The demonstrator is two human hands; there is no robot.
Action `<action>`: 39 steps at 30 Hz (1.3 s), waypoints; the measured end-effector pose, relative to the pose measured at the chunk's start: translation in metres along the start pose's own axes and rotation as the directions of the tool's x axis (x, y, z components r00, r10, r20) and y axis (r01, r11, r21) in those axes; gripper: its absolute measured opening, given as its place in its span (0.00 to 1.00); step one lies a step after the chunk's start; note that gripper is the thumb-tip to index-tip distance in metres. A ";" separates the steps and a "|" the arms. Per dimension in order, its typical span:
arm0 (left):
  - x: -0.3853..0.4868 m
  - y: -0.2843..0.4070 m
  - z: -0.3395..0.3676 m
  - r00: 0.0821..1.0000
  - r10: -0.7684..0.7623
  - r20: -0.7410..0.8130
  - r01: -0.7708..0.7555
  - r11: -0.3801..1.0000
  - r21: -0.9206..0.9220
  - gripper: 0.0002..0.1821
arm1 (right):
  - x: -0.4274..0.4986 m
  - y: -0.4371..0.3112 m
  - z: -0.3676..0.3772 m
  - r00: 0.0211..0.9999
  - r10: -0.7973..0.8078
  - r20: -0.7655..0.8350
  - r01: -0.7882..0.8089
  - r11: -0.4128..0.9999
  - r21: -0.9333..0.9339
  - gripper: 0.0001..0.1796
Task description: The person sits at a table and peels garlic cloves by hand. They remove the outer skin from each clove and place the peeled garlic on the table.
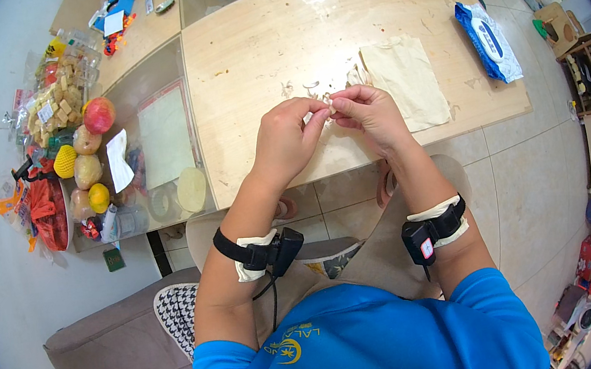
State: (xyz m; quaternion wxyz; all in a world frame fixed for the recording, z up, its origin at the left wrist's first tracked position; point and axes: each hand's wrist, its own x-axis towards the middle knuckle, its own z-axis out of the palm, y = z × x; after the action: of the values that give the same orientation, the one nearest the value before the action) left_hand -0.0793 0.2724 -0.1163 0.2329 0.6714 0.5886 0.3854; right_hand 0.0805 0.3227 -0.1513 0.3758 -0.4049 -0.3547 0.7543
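Observation:
Between the fingertips of both my hands is a small pale piece (329, 103) that looks like a garlic clove; the fingers cover most of it. My left hand (287, 135) pinches it from the left with thumb and forefinger. My right hand (370, 113) grips it from the right, thumb against the curled fingers. Thin papery scraps (310, 86) lie on the wooden tabletop (255, 50) just beyond my fingertips. Behind my right hand sits a pale papery clump (357, 76), partly hidden, against the left edge of a cream paper napkin (407, 86).
A blue-and-white wet-wipe pack (488, 42) lies near the table's right edge. Left, on a lower glass surface, are a red apple (99, 115), other fruit, a folded white tissue (119, 160) and a bag of beige snack pieces (57, 106). A grey sofa (126, 341) stands lower left.

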 end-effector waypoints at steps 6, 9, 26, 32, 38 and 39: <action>0.000 -0.001 0.001 0.999 -0.054 0.005 0.054 0.997 -0.049 0.06 | 0.000 0.000 -0.001 1.000 0.017 0.003 -0.017 1.000 0.003 0.08; 0.000 -0.005 0.003 0.998 -0.056 0.004 0.056 0.995 -0.086 0.05 | 0.001 0.001 -0.002 1.000 0.025 0.007 -0.025 1.000 0.013 0.08; 0.000 -0.012 0.003 0.996 -0.080 0.035 0.085 0.980 -0.181 0.07 | 0.001 0.002 -0.002 0.999 0.037 0.023 -0.038 0.999 0.027 0.09; 0.002 -0.013 0.002 0.997 -0.069 0.034 0.074 0.981 -0.178 0.07 | 0.000 0.001 -0.001 0.999 0.032 0.034 -0.033 0.999 0.023 0.09; 0.004 -0.012 0.002 0.988 -0.156 -0.010 0.153 0.973 -0.171 0.08 | 0.000 -0.001 -0.001 0.999 0.028 0.034 -0.029 0.999 0.028 0.11; 0.006 -0.013 0.003 0.983 -0.176 -0.046 0.165 0.970 -0.179 0.08 | 0.000 -0.001 -0.001 0.999 0.030 0.030 -0.030 0.999 0.027 0.12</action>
State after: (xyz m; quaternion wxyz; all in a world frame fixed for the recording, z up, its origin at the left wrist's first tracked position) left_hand -0.0845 0.2812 -0.1263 0.3048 0.5831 0.6151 0.4346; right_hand 0.0816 0.3231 -0.1505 0.3648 -0.3939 -0.3436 0.7706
